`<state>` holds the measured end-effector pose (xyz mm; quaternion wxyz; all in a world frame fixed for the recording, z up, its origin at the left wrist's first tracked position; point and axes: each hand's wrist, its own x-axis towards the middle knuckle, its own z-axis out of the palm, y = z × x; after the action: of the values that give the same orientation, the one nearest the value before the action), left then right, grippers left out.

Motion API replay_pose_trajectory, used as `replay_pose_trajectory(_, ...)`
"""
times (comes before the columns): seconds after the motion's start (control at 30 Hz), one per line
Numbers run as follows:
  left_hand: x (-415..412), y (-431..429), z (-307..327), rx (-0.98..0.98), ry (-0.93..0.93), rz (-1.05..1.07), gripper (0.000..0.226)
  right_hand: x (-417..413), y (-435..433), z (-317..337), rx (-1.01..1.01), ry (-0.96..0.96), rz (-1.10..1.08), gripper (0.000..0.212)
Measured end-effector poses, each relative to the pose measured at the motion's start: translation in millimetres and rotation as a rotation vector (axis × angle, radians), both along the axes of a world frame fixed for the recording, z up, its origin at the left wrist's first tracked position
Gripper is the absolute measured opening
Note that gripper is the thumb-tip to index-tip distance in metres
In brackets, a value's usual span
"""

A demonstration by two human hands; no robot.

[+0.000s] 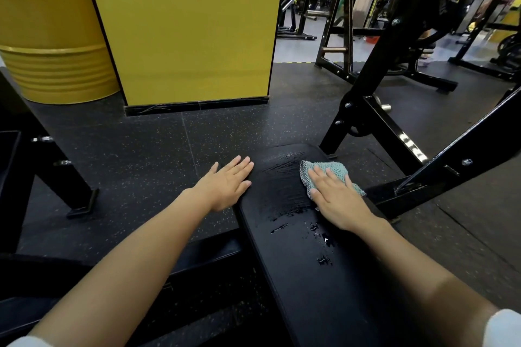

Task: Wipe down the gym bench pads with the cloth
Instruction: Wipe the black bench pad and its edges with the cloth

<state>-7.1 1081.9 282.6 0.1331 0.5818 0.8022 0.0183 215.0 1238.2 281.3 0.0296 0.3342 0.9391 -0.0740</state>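
A long black bench pad (284, 256) runs from the bottom of the view up to the centre, with wet streaks and droplets along its top. A teal-green cloth (332, 170) lies near the pad's far right edge. My right hand (334, 198) presses flat on the cloth, fingers spread, covering its near part. My left hand (227, 184) rests flat on the pad's left edge, fingers together, holding nothing.
A black steel machine frame (375, 132) rises just right of the pad, its low bar close to my right hand. A yellow pillar (186, 31) and yellow drum (48, 36) stand behind. Another black frame (56, 177) sits at left. The floor is black speckled rubber (146, 155).
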Motion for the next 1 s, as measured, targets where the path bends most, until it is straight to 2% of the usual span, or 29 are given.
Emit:
replay_pose_trajectory(0.33, 38, 25, 1, 0.027, -0.038, -0.135, 0.054, 27, -53, -6, -0.07, 0.087, 0.203, 0.059)
replay_pose_trajectory(0.47, 39, 25, -5, 0.056, -0.041, -0.134, 0.053, 31, -41, -7, -0.101, 0.12, 0.184, 0.051)
replay_pose_trajectory(0.8, 39, 25, -8, 0.067, -0.04, -0.123, 0.052, -17, 43, -8, -0.086, 0.078, 0.017, 0.052)
replay_pose_trajectory(1.0, 36, 26, -10, 0.067, -0.054, -0.125, 0.052, -21, 46, -10, -0.067, 0.075, 0.019, 0.052)
